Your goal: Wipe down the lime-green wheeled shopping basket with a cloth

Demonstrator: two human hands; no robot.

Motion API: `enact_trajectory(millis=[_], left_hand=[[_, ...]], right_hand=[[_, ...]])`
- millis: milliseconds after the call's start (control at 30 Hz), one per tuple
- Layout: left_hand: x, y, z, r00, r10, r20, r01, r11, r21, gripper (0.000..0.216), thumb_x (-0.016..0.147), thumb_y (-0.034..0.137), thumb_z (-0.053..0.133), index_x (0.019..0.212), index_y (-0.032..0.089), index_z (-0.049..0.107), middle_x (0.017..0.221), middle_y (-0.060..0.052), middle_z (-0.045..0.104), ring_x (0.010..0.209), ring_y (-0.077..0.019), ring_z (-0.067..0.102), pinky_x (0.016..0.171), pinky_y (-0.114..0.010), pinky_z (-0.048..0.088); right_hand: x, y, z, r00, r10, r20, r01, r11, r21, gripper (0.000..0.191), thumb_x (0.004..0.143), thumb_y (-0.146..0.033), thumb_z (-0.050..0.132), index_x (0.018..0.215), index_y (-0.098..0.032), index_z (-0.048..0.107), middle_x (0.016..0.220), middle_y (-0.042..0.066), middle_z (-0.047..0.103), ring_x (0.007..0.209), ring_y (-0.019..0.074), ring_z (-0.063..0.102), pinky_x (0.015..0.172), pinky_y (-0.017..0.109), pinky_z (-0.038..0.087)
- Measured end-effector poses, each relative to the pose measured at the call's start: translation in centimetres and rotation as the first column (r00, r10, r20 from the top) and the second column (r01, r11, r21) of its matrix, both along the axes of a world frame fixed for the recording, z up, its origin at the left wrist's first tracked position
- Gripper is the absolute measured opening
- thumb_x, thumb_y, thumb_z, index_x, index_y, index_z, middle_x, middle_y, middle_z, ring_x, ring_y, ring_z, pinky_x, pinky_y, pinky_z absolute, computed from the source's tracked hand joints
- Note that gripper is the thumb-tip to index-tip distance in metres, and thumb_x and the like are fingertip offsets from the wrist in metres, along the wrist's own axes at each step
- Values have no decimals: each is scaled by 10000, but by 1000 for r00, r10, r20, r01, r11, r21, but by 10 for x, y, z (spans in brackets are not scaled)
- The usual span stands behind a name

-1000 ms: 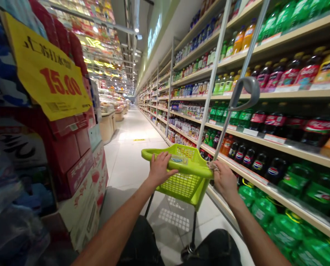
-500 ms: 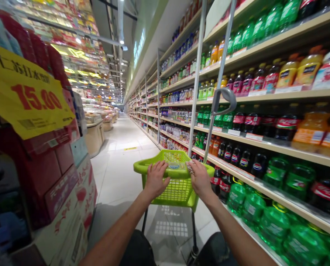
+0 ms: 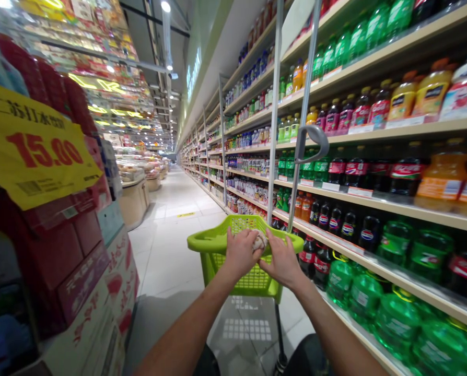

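A small crumpled whitish wad, perhaps a tissue (image 3: 260, 241), is between my hands above the near rim of the green plastic shopping cart (image 3: 206, 244). My left hand (image 3: 240, 251) is closed, its fingers curled over the wad's left side. My right hand (image 3: 282, 259) has its fingers apart; the index finger touches or nearly touches the wad's right side, and the thumb points toward my left hand. Both hands partly cover the cart's handle and basket. What lies inside the basket is mostly hidden.
Tall drink shelves (image 3: 374, 136) with many bottles run along the right. A metal pole with a grey hook-like handle (image 3: 311, 143) stands before them. Stacked boxes with a yellow price sign (image 3: 37, 151) crowd the left. A tiled aisle (image 3: 166, 235) stretches ahead past display counters (image 3: 133, 201).
My left hand has left the handle and moved right to the wad, which was in my right hand. My right hand's fingers have spread. The view has shifted slightly.
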State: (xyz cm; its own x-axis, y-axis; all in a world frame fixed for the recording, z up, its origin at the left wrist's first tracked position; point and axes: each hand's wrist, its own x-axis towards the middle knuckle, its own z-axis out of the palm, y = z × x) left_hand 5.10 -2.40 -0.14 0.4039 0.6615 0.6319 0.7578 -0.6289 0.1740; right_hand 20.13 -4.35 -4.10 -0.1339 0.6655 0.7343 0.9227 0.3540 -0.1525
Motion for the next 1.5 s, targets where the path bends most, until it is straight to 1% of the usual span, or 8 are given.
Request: enact_trajectory(millis=[67,267,500,767,1000,1100,1300,1500], left_hand=[[-15,2,-2,1000,8,3,-8,1000,27,288,734,253,515,1022,270,529,1073,-7,617,975,-189,554,1052,-528,94],[-66,19,-8,922,333,199,-336,942,-18,297,772,222,400,1040,220,530,1088,-62,621,1001,-227,556,1022,-557,167],[10,1,-14,999,35,5,-35,997,62,424,800,183,399,1213,272,426,1236,-52,532,1152,-194,461,1050,-531,137],[-71,21,-18,929,352,116,-361,930,71,343,820,176,343,1127,244,481,1164,-67,573,1105,-222,491,1023,-575,129],[0,9,-19,999,48,13,-50,991,121,346,805,177,417,1124,287,495,1187,-36,561,1099,-194,493,1048,-532,129],[-15,17,-21,998,60,20,-62,988,144,342,804,168,417,1115,276,505,1184,-48,565,1085,-202,505,1036,-559,117],[-86,37,-29,919,361,161,-385,909,159,333,817,171,377,1117,229,509,1147,-88,583,1083,-232,509,1006,-585,138],[-39,27,-33,984,160,79,-172,965,196,356,802,150,402,1131,250,498,1189,-63,560,1122,-206,481,1024,-525,173]], right_hand=[[10,-3,-1,1000,-10,4,10,1000,20,667,724,-339,508,1327,-155,291,1114,117,588,1038,252,528,984,528,237],[19,-5,-14,999,-52,-5,53,992,114,599,739,-304,480,1302,-159,340,1127,109,569,1069,258,486,1001,527,188],[12,-1,-20,998,-58,-3,58,987,149,578,727,-231,452,1293,-161,356,1141,103,557,1081,251,469,1016,515,145],[14,6,-27,996,-36,-85,53,979,198,506,733,-208,411,1238,-177,409,1125,84,560,1083,236,466,1024,502,118],[17,16,-30,996,5,-94,20,964,264,403,716,-190,422,1108,-187,518,1075,65,581,1050,228,486,1023,492,107],[24,20,-29,995,9,-97,17,965,263,410,710,-169,414,1104,-183,525,1078,66,588,1052,222,488,1028,480,117],[23,25,-29,995,6,-97,19,966,260,426,699,-154,409,1109,-194,523,1091,56,589,1067,217,483,1037,465,109],[23,29,-34,996,-12,-84,36,955,295,443,691,-152,424,1122,-198,516,1085,52,586,1060,218,485,1038,467,108]])
